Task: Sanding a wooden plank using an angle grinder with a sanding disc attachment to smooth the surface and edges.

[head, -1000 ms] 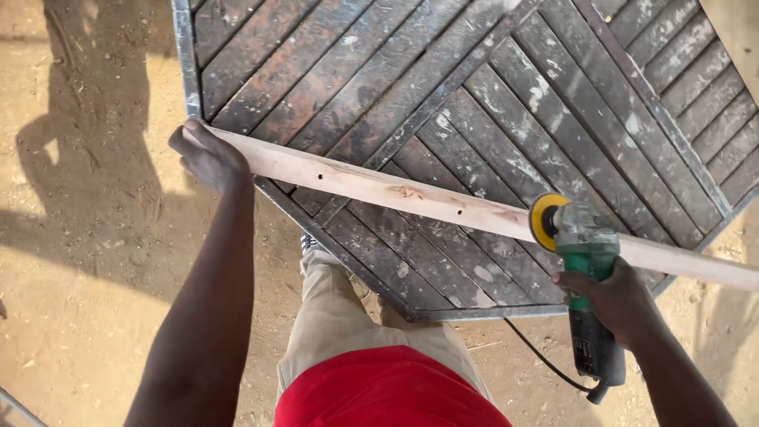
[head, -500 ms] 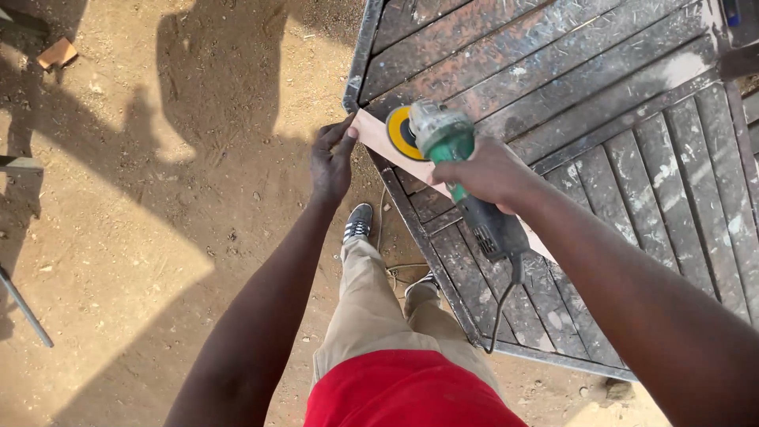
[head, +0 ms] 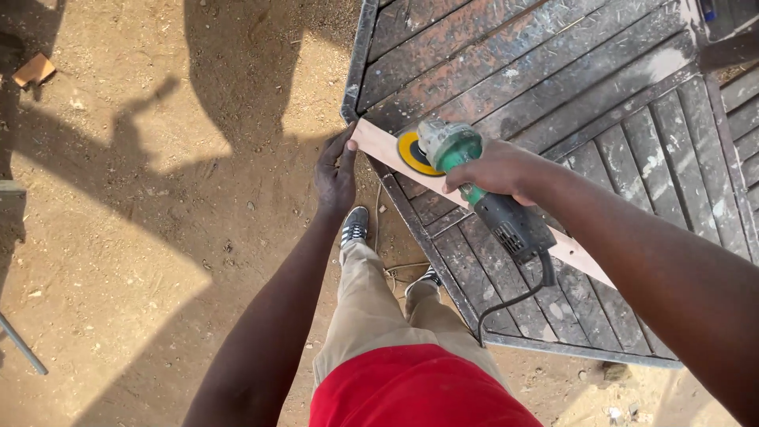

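A long pale wooden strip (head: 383, 146) lies across the corner of a dark slatted metal table (head: 553, 87). My left hand (head: 335, 175) grips the strip's near end, just off the table's edge. My right hand (head: 496, 171) holds a green and black angle grinder (head: 474, 186) with a yellow sanding disc (head: 414, 153). The disc rests on the strip close to my left hand. The grinder's black cord (head: 514, 304) hangs down over the table.
Bare sandy ground (head: 158, 237) with strong shadows spreads to the left. A small wood block (head: 33, 69) lies at the far left, and a thin metal rod (head: 22, 346) sticks in at the lower left. My feet (head: 354, 225) stand against the table's edge.
The grinder has travelled along the strip from its far right part to the end by my left hand. My view has swung left, showing more ground.
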